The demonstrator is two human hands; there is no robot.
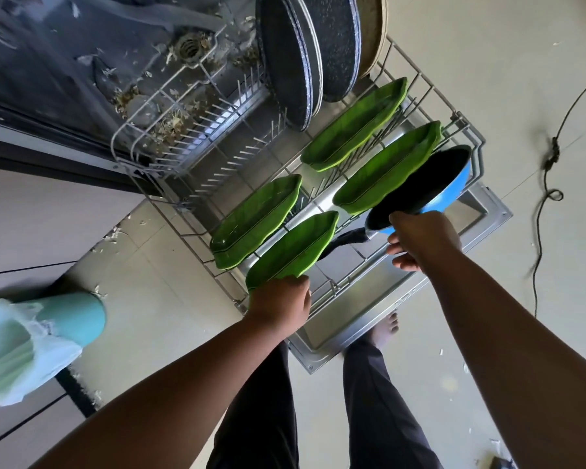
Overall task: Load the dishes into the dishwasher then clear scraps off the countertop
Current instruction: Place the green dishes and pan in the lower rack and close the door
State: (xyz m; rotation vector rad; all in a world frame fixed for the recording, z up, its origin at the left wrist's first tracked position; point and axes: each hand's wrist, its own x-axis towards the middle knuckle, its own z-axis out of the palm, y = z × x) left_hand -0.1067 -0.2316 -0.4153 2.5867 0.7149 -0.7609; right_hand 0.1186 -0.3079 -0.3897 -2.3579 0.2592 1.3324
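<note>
From my remote feed: L hand (279, 304) grips the near end of a green leaf-shaped dish (295, 248) at the pulled-out lower rack (467, 130); R hand (420, 238) holds the rim of a blue frying pan (423, 187), tilted over the rack's right side. Three more green dishes (356, 125) and dark round plates (295, 55) stand in the rack w/ scraps (170, 126) on the dishwasher floor behind. A teal bin (75, 316) sits at left.

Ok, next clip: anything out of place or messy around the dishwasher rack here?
Yes. Food scraps litter the dark surface behind the rack, and bits lie on the floor beside the cabinet. A loose black cable trails across the floor at right. The green leaf-shaped dishes sit tidily in the rack.
</note>
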